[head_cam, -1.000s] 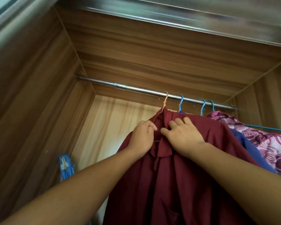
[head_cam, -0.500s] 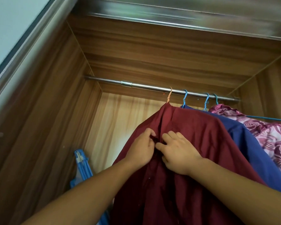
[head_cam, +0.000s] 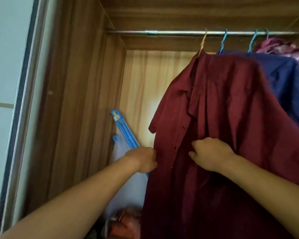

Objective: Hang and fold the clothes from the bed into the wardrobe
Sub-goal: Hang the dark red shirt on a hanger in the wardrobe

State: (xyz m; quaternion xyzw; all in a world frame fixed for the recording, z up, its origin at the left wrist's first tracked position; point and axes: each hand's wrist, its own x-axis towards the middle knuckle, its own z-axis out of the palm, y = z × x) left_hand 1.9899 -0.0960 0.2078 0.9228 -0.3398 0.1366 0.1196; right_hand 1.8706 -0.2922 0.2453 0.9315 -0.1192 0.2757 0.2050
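**Fig. Head view.** Maroon shirt [head_cam: 223, 118] hangs inside the wardrobe [head_cam: 79, 100] from a tan hanger hook [head_cam: 203, 41] on the rail [head_cam: 179, 32], leftmost of the hung row. Close behind it to the right is a blue shirt [head_cam: 286, 80], then a floral garment [head_cam: 283, 47], both on blue hanger hooks [head_cam: 223, 41].

L hand [head_cam: 142, 159] sits at the shirt's outer left edge, fingers curled round the cloth w/ tips hidden behind it. R hand [head_cam: 211, 154] lies on the front panel just right of the button line, fingers curled in and apparently pinching fabric (tips not visible, so this grip is judged). The hands are apart, w/ the open placket and two visible buttons btw. them.

**Change vs. 1.0 s and 0.5 s ago.**
- Both hands were first together at the collar, just under the hook.
- They were then a little lower on the upper placket, nearly touching.
- Now they are well down the chest and separated.
- The shirt has stayed on the rail throughout; the collar now lies open.
- The camera has tipped down and left, showing more of a blue folded frame [head_cam: 124, 130] leaning in the back-left corner, w/ a pale cloth [head_cam: 126, 187] below it.

**Meaning for task.** The hanging step for this item looks done. The hands appear to be on a smoothing pass down the fronts. Likely next: let go and return to the bed (not in view) for the next piece. Minor risk: a hard downward tug could tip the hanger, since its hook already leans on the rail.
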